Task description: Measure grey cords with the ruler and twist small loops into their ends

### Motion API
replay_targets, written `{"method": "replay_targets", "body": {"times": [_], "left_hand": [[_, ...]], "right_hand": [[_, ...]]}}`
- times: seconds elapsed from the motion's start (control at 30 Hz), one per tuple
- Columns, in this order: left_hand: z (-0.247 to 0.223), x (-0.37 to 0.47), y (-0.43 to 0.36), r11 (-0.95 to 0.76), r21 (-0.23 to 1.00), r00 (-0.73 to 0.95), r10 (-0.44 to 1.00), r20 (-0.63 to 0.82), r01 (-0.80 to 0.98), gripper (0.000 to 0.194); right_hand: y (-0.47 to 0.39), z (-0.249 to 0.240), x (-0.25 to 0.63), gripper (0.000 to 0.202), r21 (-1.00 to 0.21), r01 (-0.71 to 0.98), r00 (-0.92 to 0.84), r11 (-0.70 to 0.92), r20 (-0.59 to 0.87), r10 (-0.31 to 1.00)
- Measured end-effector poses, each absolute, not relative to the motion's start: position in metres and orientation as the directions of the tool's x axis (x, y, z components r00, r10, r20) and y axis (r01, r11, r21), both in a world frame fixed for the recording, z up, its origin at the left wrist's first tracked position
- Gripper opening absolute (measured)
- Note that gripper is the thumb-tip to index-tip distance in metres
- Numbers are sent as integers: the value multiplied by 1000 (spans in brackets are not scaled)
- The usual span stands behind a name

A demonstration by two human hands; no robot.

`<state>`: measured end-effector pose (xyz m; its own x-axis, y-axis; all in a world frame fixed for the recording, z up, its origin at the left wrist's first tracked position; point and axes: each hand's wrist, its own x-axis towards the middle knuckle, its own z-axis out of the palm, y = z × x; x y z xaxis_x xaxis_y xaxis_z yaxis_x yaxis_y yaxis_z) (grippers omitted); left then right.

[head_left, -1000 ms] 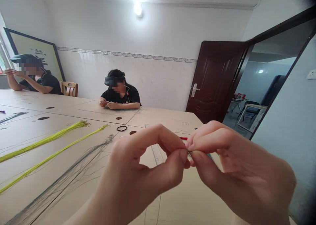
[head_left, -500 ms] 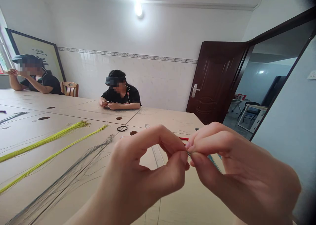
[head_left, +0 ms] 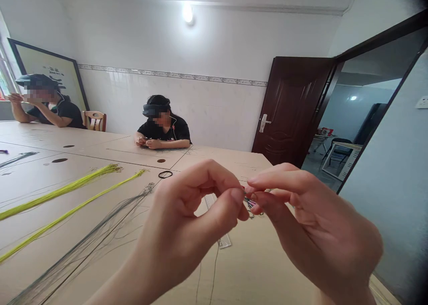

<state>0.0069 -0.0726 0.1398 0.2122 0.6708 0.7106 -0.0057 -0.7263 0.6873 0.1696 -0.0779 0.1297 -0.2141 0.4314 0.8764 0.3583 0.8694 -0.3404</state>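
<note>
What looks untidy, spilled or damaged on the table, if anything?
Only the grey strands stand out: several stray loosely from their bundle across the table, while the yellow bundles lie neater. I see no spill or damage. Anything at the fingertips is too small to judge.

I'm looking into a small shared workroom.
Two people (head_left: 167, 129) sit at one big table (head_left: 254, 265) with long yellow strings (head_left: 67, 188) on it.
</note>
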Motion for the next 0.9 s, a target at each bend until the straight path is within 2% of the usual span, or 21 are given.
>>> {"method": "replay_targets", "body": {"times": [0.13, 0.2, 0.27, 0.4, 0.53, 0.6, 0.67, 0.77, 0.8, 0.83, 0.87, 0.9], "left_hand": [[138, 6, -68, -633, 761, 284, 711, 644, -140, 16], [138, 7, -68, -613, 775, 305, 716, 628, -154, 16], [138, 7, -69, -614, 780, 327, 716, 616, -125, 16], [136, 10, -68, -641, 767, 350, 723, 596, 18, 16], [124, 26, -60, -635, 720, 416, 756, 506, 279, 13], [108, 43, -57, -668, 634, 506, 730, 459, 389, 12], [83, 66, -60, -773, 448, 649, 627, 431, 449, 12], [31, 103, -75, -866, 337, 790, 484, 376, 370, 8], [13, 114, -84, -899, 287, 837, 420, 351, 330, 11], [-5, 123, -93, -948, 172, 909, 307, 281, 267, 15], [-20, 130, -102, -975, 116, 950, 212, 231, 189, 25], [-34, 135, -112, -984, 128, 972, 148, 183, 126, 27]], "right_hand": [[-76, 130, 168, 16, -336, 295, -234, 895, 883, 408], [-76, 130, 168, 15, -300, 300, -246, 905, 893, 377], [-78, 130, 168, 13, -313, 297, -239, 902, 890, 388], [-78, 137, 172, 5, -427, 324, -169, 845, 852, 495], [-49, 145, 195, 14, -584, 371, 138, 722, 803, 579], [-22, 142, 218, 19, -684, 464, 260, 564, 713, 651], [6, 132, 245, 20, -736, 591, 272, 330, 568, 777], [34, 111, 283, 13, -726, 678, 267, 115, 388, 882], [38, 104, 293, 13, -712, 700, 275, 53, 338, 900], [38, 98, 301, 14, -695, 719, 285, 3, 299, 911], [37, 93, 306, 16, -679, 734, 293, -30, 277, 915], [33, 89, 310, 18, -666, 745, 298, -47, 269, 916]]}}
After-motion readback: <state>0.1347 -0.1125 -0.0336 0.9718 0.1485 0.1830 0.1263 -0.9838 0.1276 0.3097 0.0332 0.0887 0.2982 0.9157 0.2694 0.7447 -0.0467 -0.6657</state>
